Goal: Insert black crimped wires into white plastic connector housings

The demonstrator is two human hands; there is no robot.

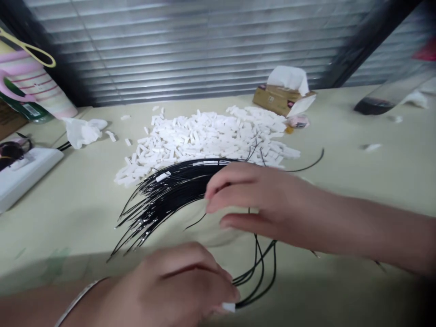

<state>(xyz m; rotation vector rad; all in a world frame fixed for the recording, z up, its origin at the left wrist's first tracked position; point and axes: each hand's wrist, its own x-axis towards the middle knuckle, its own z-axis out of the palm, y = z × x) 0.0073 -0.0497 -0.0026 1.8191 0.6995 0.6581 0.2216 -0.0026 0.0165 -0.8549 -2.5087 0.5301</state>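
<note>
My left hand (184, 286) is closed at the bottom of the view, pinching several thin black wires (254, 299). A small white plastic piece (228, 307) sticks out by its fingertips, at the ends of those wires. They loop to the right and run up under my right hand (252, 195). That hand hovers at the right end of a thick black wire bundle (173, 190), thumb apart from its bent fingers, with nothing seen between them. Whether its fingertips touch the bundle I cannot tell. One white piece (163, 176) lies on the bundle.
Behind the bundle spreads a heap of small white pieces (200, 131). A tissue box (277, 100) stands at the back by the window blinds (204, 50). At left are a striped cup (44, 86), crumpled tissue (85, 131) and a white power strip (30, 177); at right, a clear bottle (384, 97).
</note>
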